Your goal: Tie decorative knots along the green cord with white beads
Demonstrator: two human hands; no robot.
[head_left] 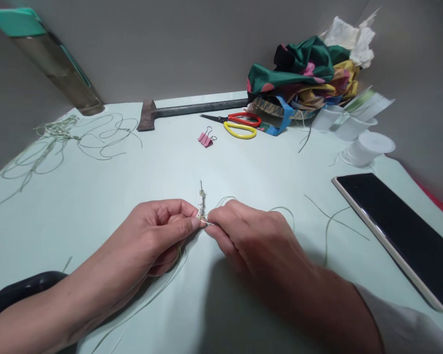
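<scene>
Between my hands, near the middle of the table, stands a short knotted cord piece [201, 204], white with green, a thin end pointing away from me. My left hand [166, 228] pinches its lower end between thumb and index finger. Close against it, my right hand [249, 228] has its fingers closed on a thin pale cord [208, 223] that leads to the knotted piece. Loose green cord [158, 290] trails from under my left hand toward the front edge. More thin cord [284, 209] curves out beyond my right hand.
At the back lie a hammer [199, 107], scissors [239, 124] and a pink binder clip [206, 139]. Tangled green cord [55, 135] and a tall green-lidded container [59, 69] are left. Right are bundled cloth [302, 69], a white spool [365, 147] and a phone [398, 231].
</scene>
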